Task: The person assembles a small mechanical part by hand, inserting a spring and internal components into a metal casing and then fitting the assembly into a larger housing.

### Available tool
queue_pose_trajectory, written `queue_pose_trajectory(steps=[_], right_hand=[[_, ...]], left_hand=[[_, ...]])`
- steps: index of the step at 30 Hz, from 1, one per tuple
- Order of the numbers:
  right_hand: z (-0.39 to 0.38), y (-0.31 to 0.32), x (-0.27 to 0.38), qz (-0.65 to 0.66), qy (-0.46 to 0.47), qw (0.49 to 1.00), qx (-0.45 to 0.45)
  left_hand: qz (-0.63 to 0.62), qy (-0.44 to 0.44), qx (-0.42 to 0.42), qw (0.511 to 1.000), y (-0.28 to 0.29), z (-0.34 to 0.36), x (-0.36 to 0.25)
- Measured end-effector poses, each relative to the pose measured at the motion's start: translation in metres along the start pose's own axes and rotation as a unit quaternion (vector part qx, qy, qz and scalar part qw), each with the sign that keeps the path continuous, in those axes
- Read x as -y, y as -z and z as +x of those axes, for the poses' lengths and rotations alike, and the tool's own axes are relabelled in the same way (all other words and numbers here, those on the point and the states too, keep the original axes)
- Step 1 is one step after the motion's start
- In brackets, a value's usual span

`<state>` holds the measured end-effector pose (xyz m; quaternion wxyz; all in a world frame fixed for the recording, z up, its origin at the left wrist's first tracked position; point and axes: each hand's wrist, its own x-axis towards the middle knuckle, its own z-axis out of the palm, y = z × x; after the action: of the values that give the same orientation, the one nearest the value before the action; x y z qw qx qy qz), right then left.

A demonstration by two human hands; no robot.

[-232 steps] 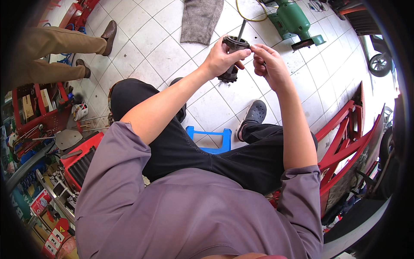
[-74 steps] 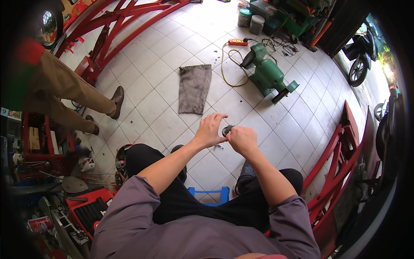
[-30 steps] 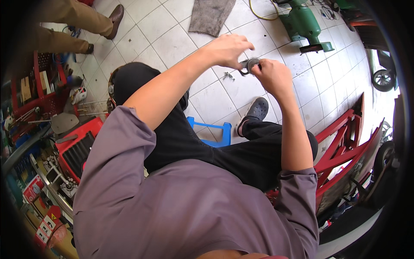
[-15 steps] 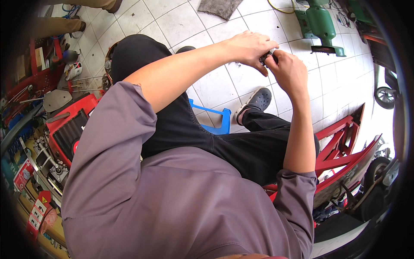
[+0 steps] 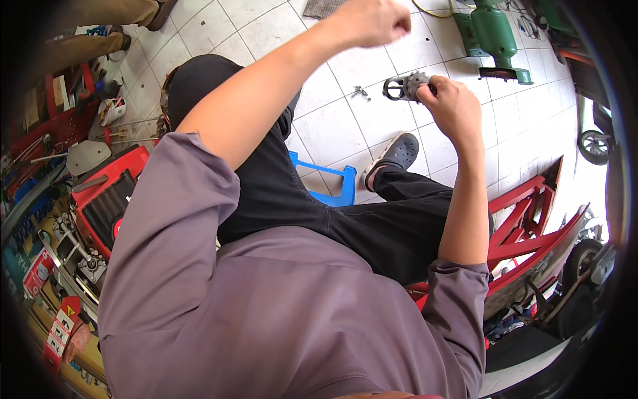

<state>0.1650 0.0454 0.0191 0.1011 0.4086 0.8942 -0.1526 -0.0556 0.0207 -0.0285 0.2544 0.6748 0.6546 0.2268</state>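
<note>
My right hand (image 5: 454,112) is closed round one end of a grey, round metal machine part (image 5: 413,86) with a knobbly edge. A black loop-shaped end (image 5: 393,89) sticks out on its left side. Up and to the left, my left hand (image 5: 373,24) is apart from the part, its fingers curled in. Whatever lies inside those fingers, if anything, is hidden. Small metal pieces (image 5: 361,93) lie on the tiled floor left of the part.
A green bench grinder (image 5: 495,40) stands at the far right. Below my hands is a blue plastic stool (image 5: 344,189). Red metal frames (image 5: 525,233) are at the right, a red toolbox (image 5: 109,193) at the left. Another person's legs (image 5: 100,43) show at the upper left.
My left hand has come off the metal part and moved up and away from it. My right hand keeps hold of the part, which now shows, along with the small pieces on the floor.
</note>
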Motion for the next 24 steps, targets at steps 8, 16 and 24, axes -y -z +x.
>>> queue_pose_trajectory(steps=[8,16,24], right_hand=[[0.0,0.003,-0.01,0.011,-0.022,0.999,-0.027],[0.001,0.005,-0.011,-0.003,-0.028,0.999,-0.03],[0.0,0.003,-0.009,0.017,-0.016,0.999,-0.035]], left_hand=[[0.056,-0.103,0.043,0.992,-0.029,-0.022,-0.029],[0.043,-0.118,0.032,0.992,-0.037,-0.023,-0.031],[0.032,-0.121,0.017,0.992,-0.037,-0.025,-0.036]])
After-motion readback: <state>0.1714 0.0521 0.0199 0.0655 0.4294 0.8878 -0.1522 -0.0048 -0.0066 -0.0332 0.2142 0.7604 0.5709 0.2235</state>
